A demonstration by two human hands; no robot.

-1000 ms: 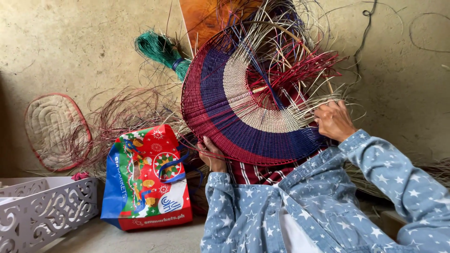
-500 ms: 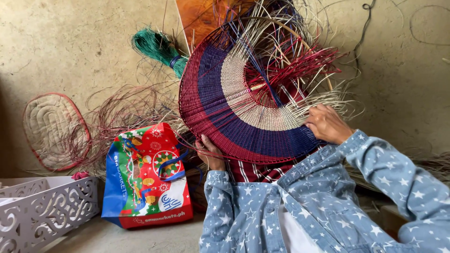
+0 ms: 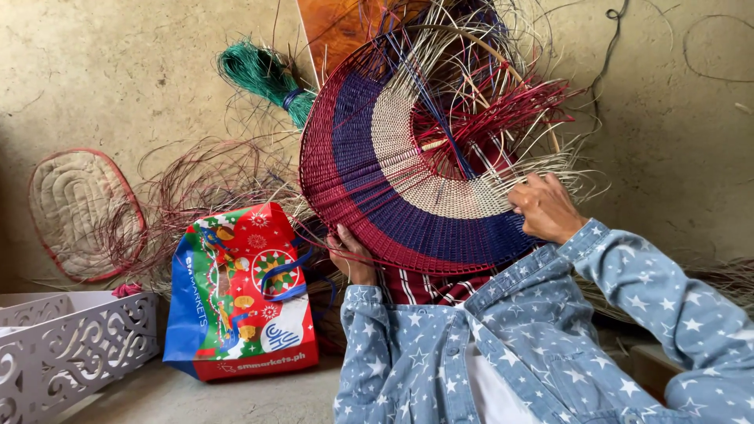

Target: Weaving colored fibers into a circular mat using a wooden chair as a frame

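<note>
Left hand (image 3: 351, 255) gripping woven fan's (image 3: 393, 169) lower rim, right hand (image 3: 544, 208) pinching loose strands (image 3: 550, 161) at its unfinished edge, against rough wall (image 3: 118, 71).

Left hand (image 3: 351, 255) fingers hidden behind woven fan (image 3: 408, 165); white crate (image 3: 71, 349) cut off.

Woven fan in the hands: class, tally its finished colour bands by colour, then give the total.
On the fan, held by the left hand and right hand, counting from the rim inward:
Red bands: 1
Blue bands: 1
Cream bands: 1
Total: 3
The loose strands at the centre are unwoven and left out.
</note>
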